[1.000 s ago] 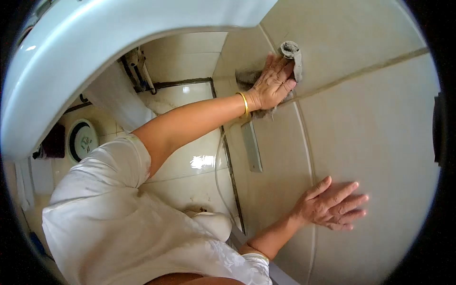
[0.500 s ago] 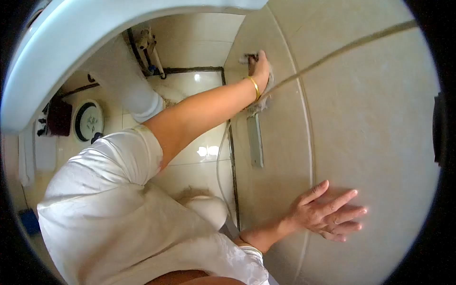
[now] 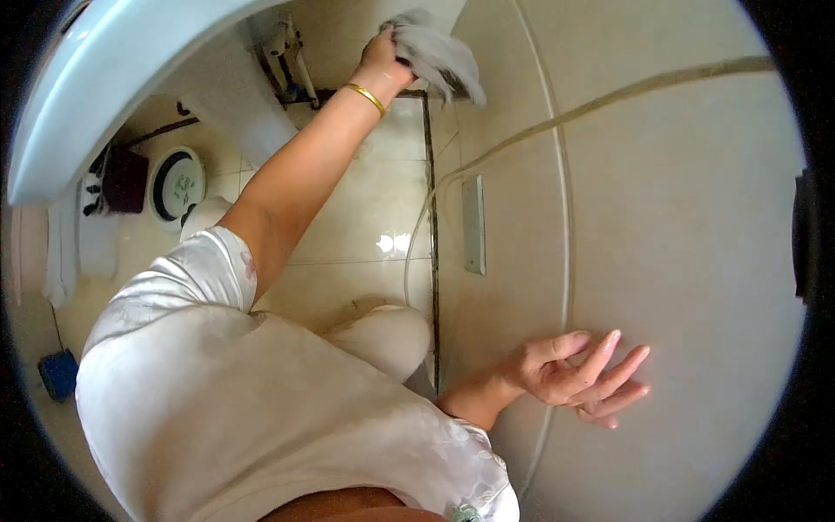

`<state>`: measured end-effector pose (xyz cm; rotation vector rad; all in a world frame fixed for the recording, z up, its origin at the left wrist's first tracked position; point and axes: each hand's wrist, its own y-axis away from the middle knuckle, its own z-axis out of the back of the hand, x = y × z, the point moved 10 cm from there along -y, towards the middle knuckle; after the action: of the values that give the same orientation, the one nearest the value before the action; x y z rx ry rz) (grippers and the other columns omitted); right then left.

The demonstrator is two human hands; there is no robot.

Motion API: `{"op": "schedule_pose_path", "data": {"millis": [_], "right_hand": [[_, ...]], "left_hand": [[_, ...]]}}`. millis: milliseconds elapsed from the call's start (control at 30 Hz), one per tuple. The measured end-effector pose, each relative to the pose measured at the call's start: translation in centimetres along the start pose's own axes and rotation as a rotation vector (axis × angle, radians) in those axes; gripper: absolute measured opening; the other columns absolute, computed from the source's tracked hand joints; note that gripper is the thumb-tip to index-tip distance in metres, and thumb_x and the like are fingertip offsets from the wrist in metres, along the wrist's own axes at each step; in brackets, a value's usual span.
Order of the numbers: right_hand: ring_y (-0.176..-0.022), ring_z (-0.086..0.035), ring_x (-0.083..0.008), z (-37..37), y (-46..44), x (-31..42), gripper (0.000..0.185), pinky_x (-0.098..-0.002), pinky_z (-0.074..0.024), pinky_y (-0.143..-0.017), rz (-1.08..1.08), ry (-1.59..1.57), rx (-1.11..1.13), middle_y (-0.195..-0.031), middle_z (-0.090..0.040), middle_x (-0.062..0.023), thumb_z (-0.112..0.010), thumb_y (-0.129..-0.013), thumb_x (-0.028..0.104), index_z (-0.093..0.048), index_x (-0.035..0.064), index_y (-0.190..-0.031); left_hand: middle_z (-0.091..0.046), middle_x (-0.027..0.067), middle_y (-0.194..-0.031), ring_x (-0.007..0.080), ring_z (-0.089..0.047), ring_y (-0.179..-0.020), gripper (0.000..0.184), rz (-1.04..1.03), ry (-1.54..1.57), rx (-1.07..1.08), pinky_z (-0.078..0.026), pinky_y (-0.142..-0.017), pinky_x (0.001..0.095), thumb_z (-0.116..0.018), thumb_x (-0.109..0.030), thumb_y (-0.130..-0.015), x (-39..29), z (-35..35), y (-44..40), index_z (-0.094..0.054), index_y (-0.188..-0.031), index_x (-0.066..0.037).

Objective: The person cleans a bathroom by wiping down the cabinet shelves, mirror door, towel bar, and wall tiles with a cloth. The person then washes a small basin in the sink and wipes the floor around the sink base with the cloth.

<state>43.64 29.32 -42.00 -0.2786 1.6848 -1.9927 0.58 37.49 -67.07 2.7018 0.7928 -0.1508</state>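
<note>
My left hand (image 3: 380, 65) is stretched out near the far corner, its fingers closed on a crumpled grey-white cloth (image 3: 442, 54). The cloth hangs loosely and looks smeared by motion, close to the tiled wall (image 3: 687, 226). A gold bangle (image 3: 367, 98) circles that wrist. Lower right, my right hand (image 3: 570, 374) is by the same wall with fingers spread and slightly curled, holding nothing. Whether its side touches the tiles I cannot tell. A narrow, shiny rectangular plate (image 3: 473, 224) is set low on the wall between the two hands.
The white rim of a washbasin (image 3: 113, 96) curves overhead at upper left, its pedestal (image 3: 230, 96) below. Pipes (image 3: 291, 56) stand behind it. A thin hose (image 3: 410, 252) runs along the wall's base. On the tiled floor are a round basin (image 3: 178, 187) and a blue object (image 3: 58, 374).
My left hand has left the wall and swung up and left, carrying the cloth. My right hand, earlier flat on the tiles, has turned and its fingers have curled a little.
</note>
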Motion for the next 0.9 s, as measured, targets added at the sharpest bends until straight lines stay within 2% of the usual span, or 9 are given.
{"op": "schedule_pose_path", "data": {"millis": [33, 67, 200, 400, 500, 533, 633, 733, 900], "right_hand": [[-0.132, -0.033, -0.0323, 0.1, 0.1, 0.0, 0.027, -0.0414, 0.0009, -0.114, 0.016, 0.005, -0.001, -0.125, -0.056, -0.0156, -0.053, -0.083, 0.015, -0.062, 0.0127, -0.108], [-0.132, -0.033, -0.0321, 0.4, 0.5, -0.1, 0.027, -0.0414, 0.0006, -0.114, 0.030, 0.012, -0.006, -0.124, -0.057, -0.0153, -0.053, -0.083, 0.015, -0.062, 0.0126, -0.108], [-0.131, -0.035, -0.0317, 0.2, 0.5, -0.3, 0.024, -0.0410, -0.0010, -0.114, 0.056, 0.138, 0.067, -0.124, -0.057, -0.0143, -0.055, -0.083, 0.017, -0.065, 0.0137, -0.105], [-0.131, -0.034, -0.0241, 0.0, 0.6, 0.1, 0.025, -0.0390, -0.0078, -0.111, 0.091, 0.138, 0.140, -0.128, -0.056, -0.0046, -0.060, -0.085, 0.020, -0.066, 0.0174, -0.109], [-0.132, -0.031, -0.0242, 0.1, 0.7, -0.5, 0.029, -0.0401, -0.0091, -0.110, 0.028, 0.115, 0.143, -0.131, -0.053, -0.0050, -0.060, -0.085, 0.021, -0.065, 0.0179, -0.113], [-0.133, -0.029, -0.0241, 0.3, 0.6, -0.5, 0.030, -0.0405, -0.0095, -0.110, 0.018, 0.026, 0.136, -0.134, -0.050, -0.0051, -0.059, -0.086, 0.021, -0.063, 0.0183, -0.115], [-0.133, -0.030, -0.0245, 0.3, 1.5, -2.2, 0.031, -0.0407, -0.0078, -0.110, 0.004, 0.111, 0.105, -0.136, -0.049, -0.0052, -0.059, -0.085, 0.023, -0.063, 0.0192, -0.116], [-0.133, -0.029, -0.0249, -0.2, 2.3, -2.5, 0.033, -0.0404, -0.0057, -0.111, 0.040, 0.341, 0.078, -0.136, -0.048, -0.0056, -0.059, -0.084, 0.028, -0.062, 0.0209, -0.116], [-0.134, -0.030, -0.0257, -0.2, 2.2, -2.4, 0.034, -0.0407, -0.0041, -0.111, 0.038, 0.318, -0.030, -0.134, -0.050, -0.0066, -0.057, -0.083, 0.031, -0.062, 0.0221, -0.116]], "left_hand": [[-0.052, 0.0139, -0.123, 0.0349, -0.050, -0.111, 0.037, -0.051, -0.043, 0.047, -0.033, -0.099, 0.0591, -0.039, -0.030, -0.094, -0.4, 0.8, -0.5, -0.049, -0.119, -0.005], [-0.046, 0.0173, -0.130, 0.0359, -0.042, -0.123, 0.046, 0.042, 0.039, -0.185, -0.026, -0.105, 0.0607, -0.026, -0.037, -0.097, 2.9, -0.3, 3.4, -0.043, -0.130, -0.009], [-0.046, 0.0161, -0.131, 0.0339, -0.039, -0.127, 0.046, 0.170, 0.147, 0.067, -0.027, -0.106, 0.0576, -0.034, -0.038, -0.096, 8.9, 1.8, -1.4, -0.044, -0.130, -0.010], [-0.044, 0.0118, -0.135, 0.0309, -0.041, -0.123, 0.060, -0.013, -0.469, -0.016, -0.033, -0.104, 0.0427, -0.042, -0.053, -0.091, 9.4, 4.0, -4.6, -0.042, -0.132, -0.010], [-0.027, 0.0136, -0.147, 0.0306, -0.029, -0.132, 0.078, -0.171, -0.701, -0.177, -0.032, -0.102, 0.0488, -0.043, -0.060, -0.087, 10.7, 4.0, -2.2, -0.021, -0.143, -0.010], [-0.018, 0.0132, -0.150, 0.0315, -0.025, -0.134, 0.090, -0.170, -0.819, -0.198, -0.031, -0.100, 0.0553, -0.046, -0.064, -0.084, 11.2, 4.8, -2.1, -0.006, -0.146, -0.011], [-0.016, 0.0132, -0.150, 0.0320, -0.023, -0.135, 0.087, 0.075, -0.850, -0.283, -0.031, -0.098, 0.0591, -0.043, -0.061, -0.087, 14.4, 7.5, -0.9, -0.004, -0.146, -0.011], [-0.050, 0.0117, -0.129, 0.0299, -0.050, -0.116, 0.069, 0.381, -0.676, -0.284, -0.043, -0.093, 0.0482, -0.039, -0.058, -0.089, 19.9, 15.1, -2.5, -0.037, -0.134, -0.007], [-0.059, 0.0109, -0.109, 0.0277, -0.060, -0.095, 0.049, 0.627, -0.845, -0.093, -0.050, -0.083, 0.0403, -0.047, -0.036, -0.086, 22.5, 14.2, 3.3, -0.047, -0.120, 0.001]]}}
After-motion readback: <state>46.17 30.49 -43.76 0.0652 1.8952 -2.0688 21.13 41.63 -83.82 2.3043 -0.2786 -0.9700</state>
